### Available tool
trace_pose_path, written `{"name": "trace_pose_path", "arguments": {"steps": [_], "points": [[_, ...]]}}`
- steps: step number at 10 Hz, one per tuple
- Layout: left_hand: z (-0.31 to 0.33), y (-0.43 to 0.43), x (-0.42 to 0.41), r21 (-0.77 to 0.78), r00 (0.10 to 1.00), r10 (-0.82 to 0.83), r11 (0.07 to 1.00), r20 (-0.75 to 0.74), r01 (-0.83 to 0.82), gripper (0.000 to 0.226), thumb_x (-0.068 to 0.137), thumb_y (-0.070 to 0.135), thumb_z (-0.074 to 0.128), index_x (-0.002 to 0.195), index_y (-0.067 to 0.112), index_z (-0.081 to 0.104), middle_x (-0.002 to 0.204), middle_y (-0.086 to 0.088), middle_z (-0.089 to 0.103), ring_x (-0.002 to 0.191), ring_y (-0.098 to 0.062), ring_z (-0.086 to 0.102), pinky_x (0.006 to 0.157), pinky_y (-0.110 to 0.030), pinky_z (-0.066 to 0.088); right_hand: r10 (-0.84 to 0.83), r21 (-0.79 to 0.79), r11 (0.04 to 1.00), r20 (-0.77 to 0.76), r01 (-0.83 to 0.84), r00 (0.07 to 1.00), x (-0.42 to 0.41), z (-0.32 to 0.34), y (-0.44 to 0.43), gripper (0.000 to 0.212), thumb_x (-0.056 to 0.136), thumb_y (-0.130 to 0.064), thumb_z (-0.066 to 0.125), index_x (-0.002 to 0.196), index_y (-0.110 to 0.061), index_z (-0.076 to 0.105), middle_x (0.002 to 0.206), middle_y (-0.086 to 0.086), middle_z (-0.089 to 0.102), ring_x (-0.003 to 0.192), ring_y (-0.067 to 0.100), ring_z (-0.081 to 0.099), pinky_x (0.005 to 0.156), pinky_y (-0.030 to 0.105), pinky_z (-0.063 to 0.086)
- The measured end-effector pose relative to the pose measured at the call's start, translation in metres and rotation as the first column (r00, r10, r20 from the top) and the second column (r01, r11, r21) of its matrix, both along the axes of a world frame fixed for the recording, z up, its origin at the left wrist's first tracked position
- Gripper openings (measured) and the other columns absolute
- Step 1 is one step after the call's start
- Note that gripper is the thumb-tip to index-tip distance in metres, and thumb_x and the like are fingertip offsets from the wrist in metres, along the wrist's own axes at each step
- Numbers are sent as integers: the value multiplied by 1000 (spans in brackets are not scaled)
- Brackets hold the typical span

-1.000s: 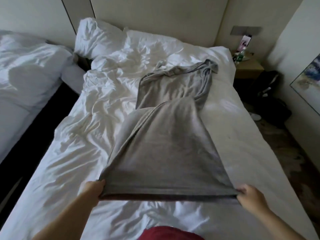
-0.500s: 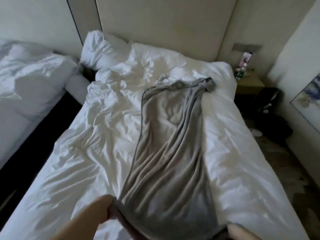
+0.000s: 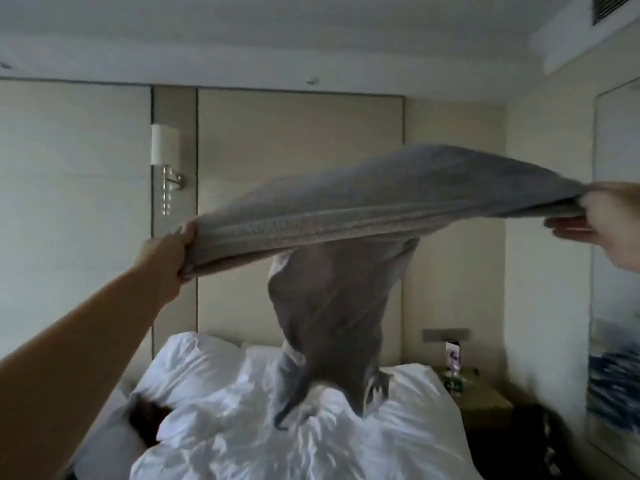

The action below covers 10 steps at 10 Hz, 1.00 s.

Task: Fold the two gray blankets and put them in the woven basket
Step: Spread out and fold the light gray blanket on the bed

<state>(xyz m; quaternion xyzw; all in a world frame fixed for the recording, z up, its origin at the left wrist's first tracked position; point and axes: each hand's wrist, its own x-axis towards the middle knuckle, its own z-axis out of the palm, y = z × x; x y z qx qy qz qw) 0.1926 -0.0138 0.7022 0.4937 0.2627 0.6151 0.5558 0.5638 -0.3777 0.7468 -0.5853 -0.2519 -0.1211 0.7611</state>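
A gray blanket [image 3: 363, 202] is lifted high in the air, its near edge stretched between both hands. My left hand [image 3: 166, 254] grips the left corner, fingers curled round the hem. My right hand [image 3: 602, 223] pinches the right corner at the frame's right edge, blurred. The rest of the blanket hangs down in a bunch toward the white bed [image 3: 294, 427], its lower end just touching the duvet. Only one gray blanket shows. No woven basket is in view.
White pillows [image 3: 187, 368] lie at the bed's head against a beige panelled wall with a wall lamp [image 3: 164, 147]. A wooden nightstand [image 3: 481, 396] with small items stands right of the bed. A framed picture [image 3: 613, 382] hangs on the right wall.
Both hands have swung the blanket's near edge up from the bed to head height, and the view has tilted up. The blanket left the duvet and now hangs billowing.
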Motion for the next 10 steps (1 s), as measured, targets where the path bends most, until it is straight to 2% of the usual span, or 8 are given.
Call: {"name": "trace_pose_path", "arguments": {"steps": [1, 2, 3, 4, 5, 7, 8, 10], "points": [[-77, 10, 3, -97, 983, 10, 995, -182, -28, 23, 91, 31, 63, 81, 12, 53, 73, -5, 49, 59, -19, 47, 31, -14, 39, 49, -128, 988, -252, -84, 966, -11, -91, 0, 21, 95, 2, 37, 109, -6, 51, 77, 15, 62, 45, 20, 66, 37, 22, 52], [-167, 10, -4, -183, 946, 13, 980, -325, -76, 31, 90, 32, 64, 82, 4, 54, 66, -8, 44, 52, -21, 42, 30, -14, 35, 10, -183, 979, -411, -93, 912, -23, -194, -1, 23, 95, 5, 36, 109, -6, 50, 72, 16, 60, 50, 27, 63, 38, 24, 52], [-277, 0, -24, -120, 758, 21, 984, -652, -131, 39, 92, 34, 59, 85, -4, 63, 66, -15, 53, 52, -27, 49, 40, -25, 43, -124, -348, 934, -518, -76, 847, -46, -301, -8, 21, 96, 4, 36, 107, -6, 51, 77, 17, 53, 62, 27, 54, 52, 34, 47], [-391, -27, -60, -226, 582, -108, 965, -806, -135, 37, 94, 32, 57, 98, -4, 66, 91, -26, 65, 65, -27, 56, 55, -26, 47, -268, -511, 858, -532, -53, 803, -88, -413, -31, 19, 94, 5, 40, 101, -3, 56, 69, 17, 53, 57, 27, 50, 51, 33, 40], [-475, -59, -93, -340, 370, -251, 919, -895, -199, 35, 95, 24, 54, 101, -9, 64, 105, -31, 65, 87, -39, 63, 69, -36, 51, -408, -691, 712, -550, -122, 729, -128, -497, -56, 16, 93, 3, 44, 95, 0, 59, 67, 15, 53, 56, 25, 49, 48, 28, 37], [-598, -148, -180, -448, 142, -426, 827, -893, -338, 26, 94, 5, 45, 97, -15, 61, 99, -35, 62, 98, -47, 63, 57, -35, 47, -541, -855, 446, -493, -265, 682, -218, -598, -132, 17, 90, 0, 50, 101, 5, 62, 79, 21, 61, 62, 30, 55, 56, 35, 42], [-634, -184, -218, -424, -82, -450, 879, -889, -220, 28, 94, 2, 39, 107, -10, 60, 112, -28, 63, 105, -40, 61, 86, -38, 47, -504, -915, 246, -402, -319, 764, -269, -626, -164, 17, 87, 0, 55, 99, 5, 67, 92, 26, 67, 85, 39, 63, 71, 40, 47], [-630, -219, -269, -377, -190, -403, 912, -895, -160, 27, 97, 10, 41, 115, -4, 53, 115, -23, 61, 106, -38, 59, 83, -39, 48, -502, -959, 33, -261, -283, 824, -320, -636, -207, 19, 90, -2, 48, 101, 6, 63, 101, 31, 63, 93, 45, 58, 74, 40, 43]]}}
